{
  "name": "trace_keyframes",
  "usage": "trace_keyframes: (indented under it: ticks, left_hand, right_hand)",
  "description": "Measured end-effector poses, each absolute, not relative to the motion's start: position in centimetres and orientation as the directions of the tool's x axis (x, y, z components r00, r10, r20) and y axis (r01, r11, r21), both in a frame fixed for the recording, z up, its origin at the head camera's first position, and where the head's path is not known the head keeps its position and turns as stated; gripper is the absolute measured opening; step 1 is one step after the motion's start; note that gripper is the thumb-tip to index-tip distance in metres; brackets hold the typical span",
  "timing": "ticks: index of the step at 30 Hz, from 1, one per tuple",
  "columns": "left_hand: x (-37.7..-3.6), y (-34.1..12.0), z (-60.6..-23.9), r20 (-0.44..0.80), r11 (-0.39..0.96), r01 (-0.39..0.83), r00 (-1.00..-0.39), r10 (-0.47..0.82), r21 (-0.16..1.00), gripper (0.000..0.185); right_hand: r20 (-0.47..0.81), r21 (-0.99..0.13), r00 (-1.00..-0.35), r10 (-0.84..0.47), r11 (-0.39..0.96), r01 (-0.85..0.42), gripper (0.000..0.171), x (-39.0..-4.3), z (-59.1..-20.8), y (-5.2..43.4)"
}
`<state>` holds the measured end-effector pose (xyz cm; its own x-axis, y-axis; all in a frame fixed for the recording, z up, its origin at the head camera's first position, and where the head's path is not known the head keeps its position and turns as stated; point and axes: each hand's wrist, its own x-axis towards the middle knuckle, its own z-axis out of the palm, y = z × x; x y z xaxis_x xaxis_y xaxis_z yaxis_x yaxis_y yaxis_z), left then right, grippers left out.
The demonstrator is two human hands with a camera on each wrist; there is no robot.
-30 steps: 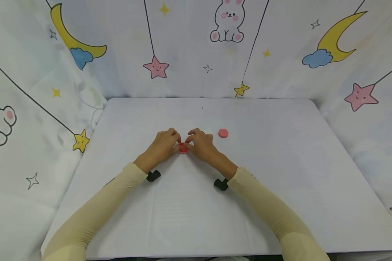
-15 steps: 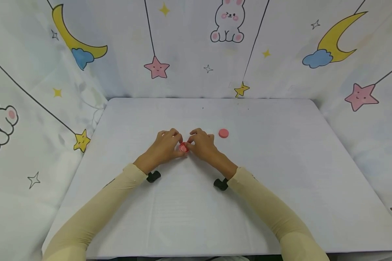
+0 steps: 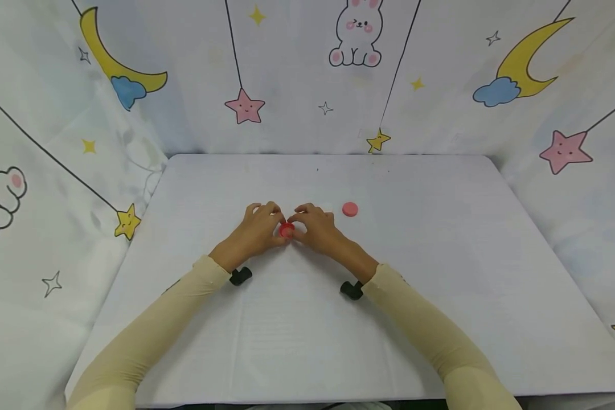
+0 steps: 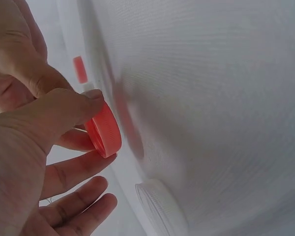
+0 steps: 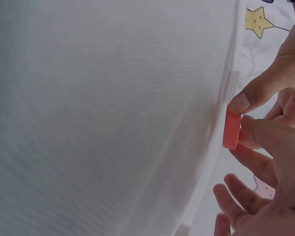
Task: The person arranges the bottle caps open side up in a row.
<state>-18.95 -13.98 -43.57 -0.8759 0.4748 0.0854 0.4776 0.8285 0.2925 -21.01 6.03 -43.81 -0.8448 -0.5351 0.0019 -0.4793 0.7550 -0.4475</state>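
A small red ribbed cap [image 3: 286, 229] sits between both hands at the middle of the white table [image 3: 441, 256], a little above its surface. My left hand [image 3: 275, 221] pinches it between thumb and fingers; in the left wrist view the thumb lies on the red cap [image 4: 104, 135] with a finger under it. My right hand [image 3: 300, 220] pinches the same cap from the other side. The right wrist view has the red cap [image 5: 231, 129] edge-on, with fingertips [image 5: 242, 103] on it. A second, pink cap [image 3: 350, 209] lies flat to the right of my right hand.
A pale translucent round lid [image 4: 160, 209] lies on the table close to the hands. Cloth walls printed with moons, stars and a rabbit [image 3: 357, 31] enclose the table at the back and both sides. Black wrist mounts [image 3: 241, 276] sit under each forearm.
Hardly anything: both hands stay on the red cap at the same spot. My right forearm has shifted slightly to the right.
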Motion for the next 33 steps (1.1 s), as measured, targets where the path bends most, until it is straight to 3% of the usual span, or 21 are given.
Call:
trace_keyframes:
  ticks: [20, 33]
  left_hand:
    - [-19.32, -14.02, -43.89, 0.070, 0.832, 0.499, -0.864, 0.498, 0.243, 0.039]
    - [-19.44, -14.10, -43.96, 0.028, 0.833, 0.475, -0.872, 0.488, 0.282, 0.039]
  right_hand:
    - [-0.026, -0.425, -0.832, -0.555, 0.759, -0.493, 0.033, -21.39, -43.99, 6.18]
    - [-0.036, -0.405, -0.831, -0.555, 0.769, -0.495, 0.034, -21.41, -44.11, 6.02]
